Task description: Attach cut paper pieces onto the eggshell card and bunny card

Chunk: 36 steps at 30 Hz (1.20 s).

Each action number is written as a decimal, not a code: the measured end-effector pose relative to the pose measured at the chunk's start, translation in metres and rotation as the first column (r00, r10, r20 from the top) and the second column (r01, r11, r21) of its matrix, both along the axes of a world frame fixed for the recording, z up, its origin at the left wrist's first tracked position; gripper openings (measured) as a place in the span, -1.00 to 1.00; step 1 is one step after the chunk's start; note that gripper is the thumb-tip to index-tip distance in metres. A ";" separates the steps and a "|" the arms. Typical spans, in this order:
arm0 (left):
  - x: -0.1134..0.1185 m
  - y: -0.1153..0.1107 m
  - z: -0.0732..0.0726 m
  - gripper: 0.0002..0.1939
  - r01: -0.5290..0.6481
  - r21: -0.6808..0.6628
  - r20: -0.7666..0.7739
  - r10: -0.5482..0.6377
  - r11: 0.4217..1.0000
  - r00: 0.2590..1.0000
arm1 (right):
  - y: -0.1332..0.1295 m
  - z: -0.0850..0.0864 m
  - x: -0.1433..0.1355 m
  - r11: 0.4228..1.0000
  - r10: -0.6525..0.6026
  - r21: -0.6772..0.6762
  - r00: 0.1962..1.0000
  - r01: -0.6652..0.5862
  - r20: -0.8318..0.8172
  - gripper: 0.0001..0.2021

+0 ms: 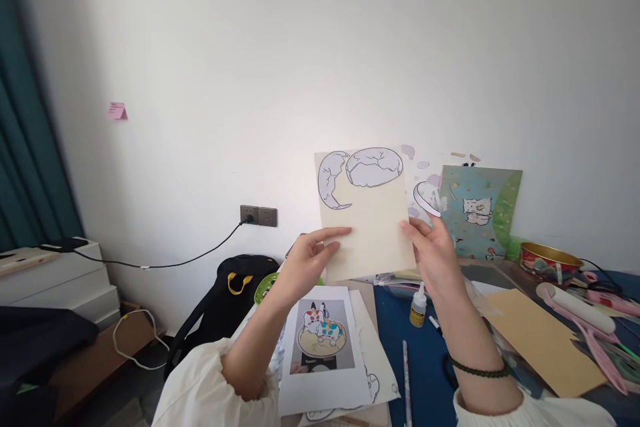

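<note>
Raised before the wall is a cream sheet (373, 233) with two cracked eggshell cut-outs near its top edge, a crescent piece (330, 177) at left and an oval piece (374, 165) at right. My left hand (313, 257) grips the sheet's lower left, thumb and forefinger on its face. My right hand (433, 247) pinches its right edge; a small white outlined cut-out (427, 199) shows at this hand's fingertips. Below lies a printed picture of two decorated figures in a round shell (323, 337), on top of other drawn sheets.
A glue bottle (419, 307) and a pen (407, 373) are on the blue mat (390, 347). Tan card (545, 340), a pink-handled roller (580, 307) and a gold tin (550, 263) lie right. A painted board (477, 210) leans on the wall; a black bag (225, 300) sits left.
</note>
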<state>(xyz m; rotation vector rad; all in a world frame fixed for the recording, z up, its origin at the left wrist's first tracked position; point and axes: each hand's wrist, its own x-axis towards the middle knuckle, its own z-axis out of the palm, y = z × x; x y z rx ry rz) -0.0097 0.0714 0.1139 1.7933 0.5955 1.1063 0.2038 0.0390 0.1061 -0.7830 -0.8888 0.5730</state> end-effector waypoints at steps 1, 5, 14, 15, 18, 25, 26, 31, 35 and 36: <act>0.000 -0.001 0.001 -0.66 -0.019 0.008 -0.004 0.019 1.000 1.000 | 0.001 -0.001 0.001 0.998 -0.070 0.003 0.997 0.070 -0.007 -0.60; -0.003 -0.005 0.005 -0.66 -0.059 0.021 0.011 0.059 0.998 0.998 | -0.013 0.007 -0.001 0.983 -0.170 0.050 0.983 0.174 -0.072 -0.79; -0.004 -0.009 0.009 -0.56 0.046 0.006 0.069 -0.047 0.999 0.996 | -0.042 0.020 -0.028 0.800 0.563 -0.470 0.738 -0.374 0.371 -0.37; -0.005 -0.009 0.009 -0.54 0.051 0.010 0.057 -0.051 0.999 0.997 | -0.039 0.018 -0.030 0.785 0.579 -0.498 0.723 -0.368 0.378 -0.36; -0.008 -0.010 0.011 -0.49 0.096 0.008 0.008 -0.096 0.995 0.995 | -0.031 0.013 -0.035 0.782 0.576 -0.511 0.728 -0.357 0.372 -0.35; -0.002 -0.015 0.008 -0.44 0.050 0.100 0.061 -0.056 0.994 0.997 | -0.031 0.013 -0.046 0.800 0.585 -0.237 0.805 -0.551 0.104 -0.41; 0.001 -0.016 0.007 -0.44 0.023 0.118 0.087 -0.034 0.993 0.996 | -0.031 0.012 -0.049 0.785 0.609 -0.193 0.791 -0.589 0.063 -0.42; 0.012 -0.020 0.002 -0.34 -0.141 0.158 0.226 0.103 0.977 0.969 | -0.027 0.010 -0.055 0.842 0.530 -0.014 0.831 -0.540 -0.167 -0.75; 0.016 -0.024 0.000 -0.36 -0.172 0.176 0.305 0.112 0.969 0.946 | -0.025 0.010 -0.051 0.933 0.349 0.009 0.900 -0.359 -0.262 -0.86; 0.017 -0.024 -0.002 -0.37 -0.141 0.181 0.303 0.081 0.973 0.949 | -0.024 0.010 -0.050 0.915 0.393 0.006 0.890 -0.403 -0.232 -0.86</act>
